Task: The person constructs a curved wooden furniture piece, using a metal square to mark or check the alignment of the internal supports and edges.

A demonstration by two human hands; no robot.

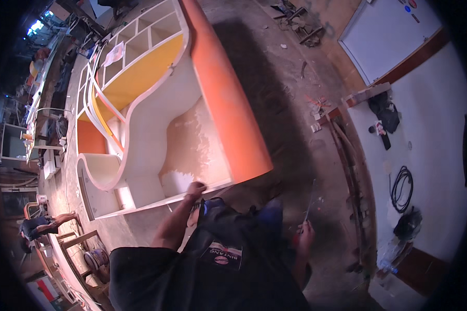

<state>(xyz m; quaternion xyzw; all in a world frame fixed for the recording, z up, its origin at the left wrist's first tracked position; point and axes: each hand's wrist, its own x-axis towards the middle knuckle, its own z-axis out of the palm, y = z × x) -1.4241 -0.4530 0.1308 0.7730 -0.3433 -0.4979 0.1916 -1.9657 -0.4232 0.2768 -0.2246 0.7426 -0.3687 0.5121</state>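
Note:
A large curved cabinet [145,150] lies in front of me, with a pale wavy panel, an orange rounded side [224,103] and yellow inner faces. My left hand [195,190] is at its near edge, fingers curled in over the rim; whatever they may hold is hidden. Beside that hand, the inner panel [192,140] is light brown with an uneven white patch. Off to the right, away from the cabinet, my right hand [306,234] is closed around a long thin tool [310,199]. Its slim shaft points forward, and some red shows at the grip.
On the right, a white surface [430,129] bears a coiled black cable [401,189] and dark bags. Long wooden strips [347,173] run along its side. Scraps and debris [301,26] litter the far floor. At the lower left, another person [41,226] bends near a wooden bench.

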